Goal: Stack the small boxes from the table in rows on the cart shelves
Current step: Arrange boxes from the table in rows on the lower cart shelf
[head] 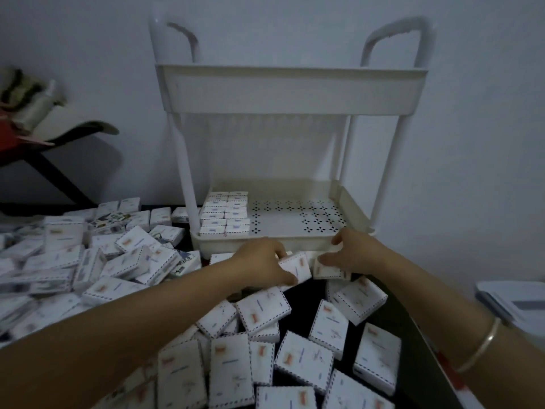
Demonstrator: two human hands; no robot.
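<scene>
A white two-shelf cart [295, 240] stands at the far edge of the dark table. On the left of its lower shelf, small white boxes [225, 214] lie in two stacked rows. Many more small white boxes [256, 314] with dashed edges lie scattered over the table. My left hand [259, 261] grips one box [296, 268] just in front of the cart's lower rim. My right hand [351, 250] grips another box [330, 271] beside it. The two held boxes touch each other.
The cart's upper shelf [290, 90] hangs over the lower one. Perforated bare shelf floor [298, 216] lies right of the rows. A dark side table with cloth and a bottle [38, 113] stands far left. A white device [513, 305] sits at right.
</scene>
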